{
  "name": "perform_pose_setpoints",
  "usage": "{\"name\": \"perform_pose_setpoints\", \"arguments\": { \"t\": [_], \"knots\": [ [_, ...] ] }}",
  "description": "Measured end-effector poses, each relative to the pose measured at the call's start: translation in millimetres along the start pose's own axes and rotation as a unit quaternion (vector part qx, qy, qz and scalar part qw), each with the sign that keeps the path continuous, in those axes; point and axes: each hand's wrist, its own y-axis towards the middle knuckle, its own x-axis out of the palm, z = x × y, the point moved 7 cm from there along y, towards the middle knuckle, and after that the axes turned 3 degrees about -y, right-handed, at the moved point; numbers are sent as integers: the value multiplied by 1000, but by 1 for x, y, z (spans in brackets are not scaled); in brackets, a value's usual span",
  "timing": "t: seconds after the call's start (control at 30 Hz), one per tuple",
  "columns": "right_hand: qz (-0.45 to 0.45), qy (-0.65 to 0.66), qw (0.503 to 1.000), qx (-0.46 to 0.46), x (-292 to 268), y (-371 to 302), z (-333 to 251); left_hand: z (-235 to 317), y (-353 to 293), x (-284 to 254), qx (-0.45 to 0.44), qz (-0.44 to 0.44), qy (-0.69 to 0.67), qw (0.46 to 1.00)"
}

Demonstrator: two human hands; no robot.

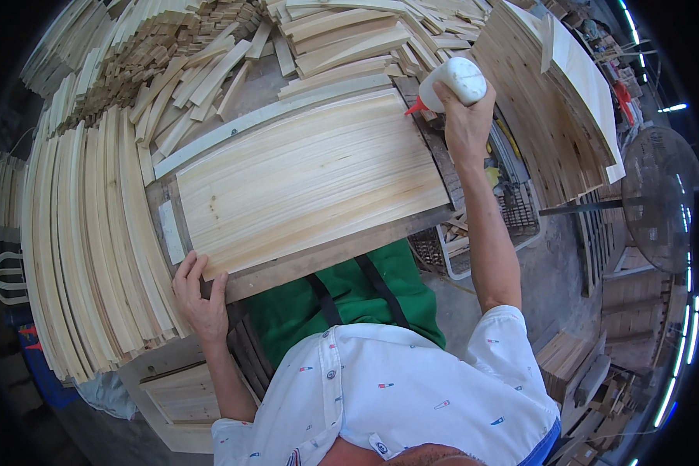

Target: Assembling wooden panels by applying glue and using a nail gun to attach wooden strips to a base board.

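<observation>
A pale wooden panel (311,182) lies flat on a dark workbench (342,245) in front of me. My right hand (470,116) is closed around a white squeeze bottle (460,78), tilted so that its red nozzle (416,106) points at the panel's far right corner. Whether glue is coming out is too small to tell. At the near left corner my left hand (202,295) rests on the panel and bench edge, fingers apart and holding nothing. A long pale strip (272,124) runs along the panel's far side, and a short white piece (171,231) sits left of it.
Tall rows of wooden slats (93,248) stand to the left. Loose strips (349,39) are heaped beyond the bench. Large boards (544,109) lean at the right, near a fan (660,198) and a plastic crate (462,272) holding offcuts.
</observation>
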Motion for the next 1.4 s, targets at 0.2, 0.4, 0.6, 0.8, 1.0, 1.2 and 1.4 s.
{"name": "perform_pose_setpoints", "arguments": {
  "t": [0.2,0.4,0.6,0.8,1.0,1.2,1.4],
  "knots": [
    [34,-69,996,-37,-17,0,4,-6,-21,-17,-28,3,25,999],
    [82,-153,985,-25,-33,-6,11,-7,-33,-25,-48,-3,50,998],
    [99,-190,975,-60,-34,2,19,-1,-36,-21,-72,-12,69,995],
    [67,-234,966,-87,16,-11,3,-4,-46,-43,-93,12,98,991],
    [-56,-106,988,-93,176,-63,-11,-6,-112,-152,-158,154,198,955],
    [-119,-41,985,-118,234,-101,-33,-7,-161,-202,-192,212,254,924],
    [-161,12,986,-45,233,-111,-38,-8,-170,-231,-199,244,270,910]
  ]
}}
